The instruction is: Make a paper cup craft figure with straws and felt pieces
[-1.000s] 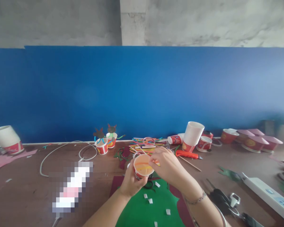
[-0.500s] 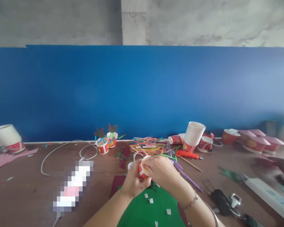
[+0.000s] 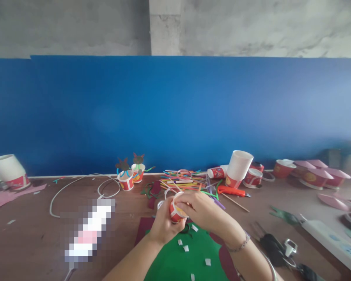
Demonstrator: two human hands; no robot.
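Observation:
My left hand (image 3: 164, 224) is wrapped round a small red and white paper cup (image 3: 175, 210), its mouth tipped towards me. My right hand (image 3: 197, 207) is closed, with its bent fingers reaching over the rim into the cup; whatever the fingertips hold is hidden inside. Below both hands lies a green sheet (image 3: 178, 261) with several small white tape pieces (image 3: 207, 262) on it. Dark red paper (image 3: 143, 228) shows from under the green sheet. Close beyond my left hand is a roll of clear tape (image 3: 160, 204).
Behind my hands lies a heap of coloured sticks (image 3: 184, 181). Two cups with brown animal figures (image 3: 125, 181) stand at back left. Stacked paper cups (image 3: 240, 166), an orange utility knife (image 3: 231, 190), keys (image 3: 275, 249) and a power strip (image 3: 333, 242) are rightward. A blue panel (image 3: 163, 113) rises behind.
The cup has turned so its mouth faces me more, and my right fingers have gone deeper into it. At the far right a dark blur has gone and a pink paper piece shows.

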